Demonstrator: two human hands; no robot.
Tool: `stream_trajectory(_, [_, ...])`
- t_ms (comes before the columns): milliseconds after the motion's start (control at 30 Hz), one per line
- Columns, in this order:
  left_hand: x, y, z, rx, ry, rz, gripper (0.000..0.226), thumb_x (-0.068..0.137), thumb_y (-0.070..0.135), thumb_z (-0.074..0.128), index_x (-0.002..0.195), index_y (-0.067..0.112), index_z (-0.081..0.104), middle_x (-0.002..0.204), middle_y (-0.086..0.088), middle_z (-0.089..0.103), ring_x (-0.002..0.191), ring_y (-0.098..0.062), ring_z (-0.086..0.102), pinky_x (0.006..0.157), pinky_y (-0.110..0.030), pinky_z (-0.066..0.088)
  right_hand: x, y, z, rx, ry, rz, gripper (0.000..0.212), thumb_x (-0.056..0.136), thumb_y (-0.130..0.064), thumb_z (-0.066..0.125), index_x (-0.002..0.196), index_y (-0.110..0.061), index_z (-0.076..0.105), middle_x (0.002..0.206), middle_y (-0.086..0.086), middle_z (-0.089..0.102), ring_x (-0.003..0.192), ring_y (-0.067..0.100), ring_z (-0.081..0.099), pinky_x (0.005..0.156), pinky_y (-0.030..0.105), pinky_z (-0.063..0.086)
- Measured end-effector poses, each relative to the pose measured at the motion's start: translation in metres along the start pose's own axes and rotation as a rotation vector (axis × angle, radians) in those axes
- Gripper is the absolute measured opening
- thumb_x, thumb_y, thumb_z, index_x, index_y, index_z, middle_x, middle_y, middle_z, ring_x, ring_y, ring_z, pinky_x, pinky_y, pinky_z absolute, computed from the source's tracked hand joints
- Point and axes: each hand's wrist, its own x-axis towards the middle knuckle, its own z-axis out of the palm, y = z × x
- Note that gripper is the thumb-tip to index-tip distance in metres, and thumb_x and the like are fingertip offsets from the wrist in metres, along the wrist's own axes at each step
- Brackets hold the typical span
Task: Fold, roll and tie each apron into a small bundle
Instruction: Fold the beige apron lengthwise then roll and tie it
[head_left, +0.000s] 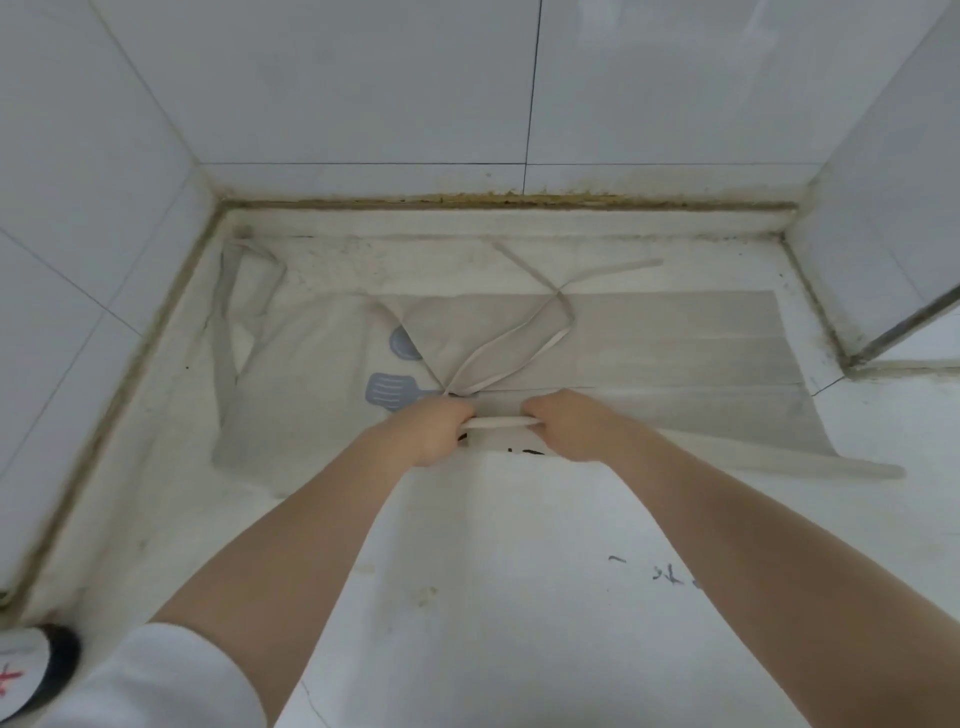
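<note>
Your counter (519, 597) runs pale and scuffed into a tiled corner, walls on the left, far and right sides. Spread flat across its far half is the apron (623, 353), beige, its long axis running left to right: the bib end with its neck loop (244, 291) lies to the far left, the skirt reaches toward the right wall, and lengthwise folds show as parallel edges. A printed spatula motif (392, 391) peeks out just left of your hands.

Both arms reach straight forward, wrists side by side at the apron's near edge, about mid-length. Your left hand (426, 431) and right hand (571, 426) each have the fingers curled round a short run of tie strap (498, 422), pulled taut and level between them. From the left hand that strap loops away over the cloth toward the far side; another strap (810, 464) trails off near the right.

The cloth lies just beyond your grip, so the coming move is probably laying this strap over the apron. Both hands are equally near; the bib end lies to your left, likely a sensible end to roll from.
</note>
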Motion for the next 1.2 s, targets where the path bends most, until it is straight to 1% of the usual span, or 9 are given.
stream_trajectory(133, [-0.010,-0.031,-0.013,0.097,-0.102,-0.129,0.024,0.093,0.011,0.050,0.116,0.007,0.058,0.105,-0.006,0.062,0.097,-0.024,0.058,0.067,-0.021,0.034,0.012,0.003,-0.008,-0.107,-0.066,0.089,0.034,0.099,-0.016,0.031,0.121,-0.006,0.054,0.125,0.015,0.055,0.117,0.030,0.051,0.091,0.033,0.040])
stream_trajectory(267, [-0.020,-0.062,-0.025,0.369,-0.213,-0.342,0.031,0.094,0.007,0.042,0.122,0.003,0.056,0.124,-0.013,0.058,0.113,-0.027,0.056,0.088,-0.028,0.042,0.019,0.005,0.005,-0.297,-0.132,0.197,0.034,0.095,-0.012,0.035,0.120,-0.012,0.057,0.124,0.007,0.059,0.115,0.027,0.055,0.093,0.035,0.043])
stream_trajectory(433, [-0.016,-0.058,-0.017,0.343,0.067,-0.598,0.037,0.092,0.013,0.043,0.128,0.013,0.051,0.131,-0.008,0.053,0.124,-0.028,0.047,0.104,-0.039,0.033,0.025,0.002,0.006,-0.240,-0.101,0.240,0.032,0.100,-0.019,0.030,0.124,-0.010,0.048,0.127,0.008,0.055,0.119,0.029,0.052,0.093,0.037,0.042])
stream_trajectory(500, [-0.005,-0.032,-0.004,0.392,0.265,-0.527,0.051,0.087,0.014,0.048,0.137,0.017,0.037,0.139,-0.005,0.041,0.135,-0.029,0.028,0.113,-0.047,0.012,0.028,0.002,0.007,-0.278,-0.088,0.235,0.032,0.100,-0.019,0.031,0.126,-0.013,0.048,0.128,0.007,0.055,0.120,0.028,0.052,0.095,0.039,0.043])
stream_trajectory(567, [0.006,-0.005,0.013,0.324,0.405,-0.280,0.066,0.084,0.011,0.050,0.144,0.016,0.020,0.148,-0.006,0.024,0.143,-0.028,0.007,0.115,-0.048,-0.003,0.032,0.001,0.009,-0.297,-0.066,0.229,0.031,0.099,-0.018,0.034,0.125,-0.016,0.050,0.125,0.007,0.057,0.117,0.028,0.054,0.092,0.038,0.044])
stream_trajectory(667, [0.023,0.021,0.044,0.167,0.362,0.015,0.063,0.091,0.013,0.043,0.148,0.014,0.016,0.157,-0.008,0.003,0.145,-0.026,-0.001,0.116,-0.038,-0.002,0.037,0.004,0.012,-0.256,0.010,0.227,0.033,0.100,-0.026,0.035,0.126,-0.021,0.056,0.124,0.006,0.058,0.115,0.028,0.056,0.090,0.036,0.044])
stream_trajectory(733, [0.032,0.027,0.059,0.007,0.285,-0.037,0.059,0.097,0.030,0.039,0.149,0.017,0.013,0.157,-0.008,-0.014,0.145,-0.027,-0.009,0.115,-0.038,-0.004,0.037,0.009,0.012,-0.237,0.045,0.199,0.035,0.101,-0.033,0.035,0.127,-0.020,0.054,0.125,0.006,0.054,0.116,0.030,0.055,0.090,0.038,0.044])
stream_trajectory(833, [0.043,0.029,0.075,0.034,0.235,-0.196,0.068,0.096,0.053,0.028,0.150,0.022,0.003,0.155,-0.006,-0.022,0.144,-0.023,-0.014,0.114,-0.039,-0.013,0.029,0.026,0.010,-0.194,0.055,0.183,0.038,0.101,-0.035,0.036,0.127,-0.012,0.051,0.125,0.009,0.047,0.117,0.033,0.052,0.092,0.040,0.042])
stream_trajectory(1200, [0.049,0.026,0.078,0.176,0.303,-0.241,0.069,0.094,0.058,0.027,0.150,0.023,0.007,0.157,-0.004,-0.010,0.144,-0.024,-0.008,0.116,-0.039,-0.009,-0.034,0.150,0.012,-0.145,0.229,0.393,0.039,0.098,-0.038,0.038,0.121,-0.013,0.058,0.129,0.007,0.043,0.121,0.027,0.042,0.100,0.035,0.031])
